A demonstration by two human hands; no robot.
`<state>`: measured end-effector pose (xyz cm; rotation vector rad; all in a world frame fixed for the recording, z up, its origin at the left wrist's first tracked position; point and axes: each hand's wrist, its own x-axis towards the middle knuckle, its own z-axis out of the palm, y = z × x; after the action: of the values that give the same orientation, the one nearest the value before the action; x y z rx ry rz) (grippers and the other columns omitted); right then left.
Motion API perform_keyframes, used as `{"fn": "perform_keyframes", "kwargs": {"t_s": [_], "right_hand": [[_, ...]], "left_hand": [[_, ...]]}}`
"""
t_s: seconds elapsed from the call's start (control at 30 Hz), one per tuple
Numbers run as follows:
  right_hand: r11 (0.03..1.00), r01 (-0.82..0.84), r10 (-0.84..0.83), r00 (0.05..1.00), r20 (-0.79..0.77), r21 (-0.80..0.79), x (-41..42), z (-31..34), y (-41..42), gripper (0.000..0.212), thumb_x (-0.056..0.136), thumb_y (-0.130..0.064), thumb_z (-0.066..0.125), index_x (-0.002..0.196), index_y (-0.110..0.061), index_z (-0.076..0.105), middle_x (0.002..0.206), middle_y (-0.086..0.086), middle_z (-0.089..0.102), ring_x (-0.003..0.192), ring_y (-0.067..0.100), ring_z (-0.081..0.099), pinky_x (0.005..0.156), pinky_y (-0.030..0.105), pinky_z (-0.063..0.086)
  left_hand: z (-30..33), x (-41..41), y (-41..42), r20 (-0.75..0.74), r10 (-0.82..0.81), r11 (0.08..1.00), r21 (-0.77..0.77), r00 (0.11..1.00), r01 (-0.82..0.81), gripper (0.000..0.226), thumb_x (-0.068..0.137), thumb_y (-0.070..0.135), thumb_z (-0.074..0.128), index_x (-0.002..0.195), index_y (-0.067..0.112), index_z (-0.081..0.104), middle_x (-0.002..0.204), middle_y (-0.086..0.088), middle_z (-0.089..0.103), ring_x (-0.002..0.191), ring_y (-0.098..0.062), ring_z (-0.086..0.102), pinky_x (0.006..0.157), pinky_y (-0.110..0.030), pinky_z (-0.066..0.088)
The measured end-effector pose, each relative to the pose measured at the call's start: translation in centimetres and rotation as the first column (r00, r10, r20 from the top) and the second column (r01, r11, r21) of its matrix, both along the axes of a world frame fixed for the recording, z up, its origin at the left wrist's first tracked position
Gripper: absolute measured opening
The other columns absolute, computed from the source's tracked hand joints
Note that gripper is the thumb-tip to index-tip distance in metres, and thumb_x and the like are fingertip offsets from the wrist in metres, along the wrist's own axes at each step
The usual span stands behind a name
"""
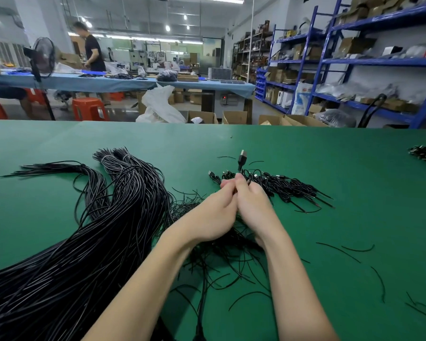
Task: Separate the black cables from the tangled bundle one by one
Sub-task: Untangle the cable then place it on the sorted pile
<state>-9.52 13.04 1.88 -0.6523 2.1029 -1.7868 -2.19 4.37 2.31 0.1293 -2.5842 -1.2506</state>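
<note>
Both hands are pressed together at the centre of the green table [330,168]. The left hand [214,212] and the right hand [253,205] have their fingers curled around 1 black cable [241,166], whose USB plug [242,157] stands upright just above the fingertips. The tangled bundle [276,185] of plug-ended cables lies just beyond and to the right of the right hand, touching it. A large sheaf of long black cables [89,237] lies left of the left forearm. Loose wire offcuts [349,252] lie scattered to the right of the right forearm.
</note>
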Motion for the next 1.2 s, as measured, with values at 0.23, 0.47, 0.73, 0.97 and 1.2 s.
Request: {"fn": "perform_keyframes", "kwargs": {"t_s": [0.23, 0.47, 0.73, 0.97, 1.2], "right_hand": [[0.993, -0.122, 0.122, 0.987, 0.107, -0.006, 0.1, -0.7, -0.3, 0.043, 0.11, -0.039, 0.038, 0.105, -0.018, 0.074, 0.087, -0.016, 0.076, 0.078, -0.001, 0.068, 0.072, 0.019, 0.053], [0.979, -0.122, 0.152, 0.971, 0.187, -0.162, -0.4, 0.0, 0.9, 0.038, 0.094, -0.046, 0.069, 0.105, -0.009, 0.072, 0.068, -0.002, 0.067, 0.058, 0.014, 0.067, 0.053, 0.026, 0.056], [0.964, 0.031, -0.005, 0.995, 0.096, -0.263, -0.8, -0.2, 1.3, 0.015, 0.084, -0.026, 0.083, 0.076, -0.015, 0.078, 0.072, 0.001, 0.075, 0.073, 0.012, 0.075, 0.064, 0.022, 0.058], [0.929, 0.103, -0.004, 0.964, 0.266, -0.356, -0.7, -0.3, 1.5, 0.016, 0.08, -0.024, 0.086, 0.078, -0.011, 0.077, 0.072, 0.002, 0.072, 0.067, 0.014, 0.073, 0.059, 0.022, 0.058], [0.925, 0.08, 0.027, 0.961, 0.275, -0.371, -1.0, -0.5, 1.3, 0.014, 0.08, -0.021, 0.086, 0.072, -0.012, 0.078, 0.074, 0.005, 0.075, 0.072, 0.019, 0.075, 0.061, 0.024, 0.06]], "left_hand": [[-0.4, 0.5, -0.7, 0.138, -0.074, 0.94, 0.341, 0.988, 0.022, 0.028, 0.109, 0.029, 0.034, 0.101, 0.009, 0.05, 0.075, 0.001, 0.047, 0.067, -0.014, 0.044, 0.066, -0.03, 0.044], [-1.3, -0.1, -1.0, -0.043, -0.089, 0.676, 0.731, 0.995, 0.092, 0.022, 0.111, 0.022, 0.033, 0.103, 0.007, 0.048, 0.07, 0.002, 0.038, 0.06, -0.011, 0.036, 0.058, -0.025, 0.04], [-1.5, -0.2, -1.3, -0.045, -0.099, 0.775, 0.623, 0.994, 0.106, 0.023, 0.111, 0.026, 0.029, 0.098, 0.011, 0.041, 0.069, 0.006, 0.036, 0.059, -0.01, 0.034, 0.059, -0.024, 0.039], [-1.6, 0.3, -1.3, -0.005, -0.106, 0.797, 0.598, 0.994, 0.088, 0.021, 0.111, 0.025, 0.031, 0.102, 0.01, 0.044, 0.069, 0.008, 0.043, 0.057, -0.008, 0.04, 0.059, -0.022, 0.043], [-1.2, 0.7, -1.3, 0.019, -0.057, 0.841, 0.54, 0.998, 0.037, 0.023, 0.11, 0.024, 0.033, 0.097, 0.01, 0.045, 0.071, 0.004, 0.043, 0.06, -0.009, 0.043, 0.061, -0.023, 0.046]]}}
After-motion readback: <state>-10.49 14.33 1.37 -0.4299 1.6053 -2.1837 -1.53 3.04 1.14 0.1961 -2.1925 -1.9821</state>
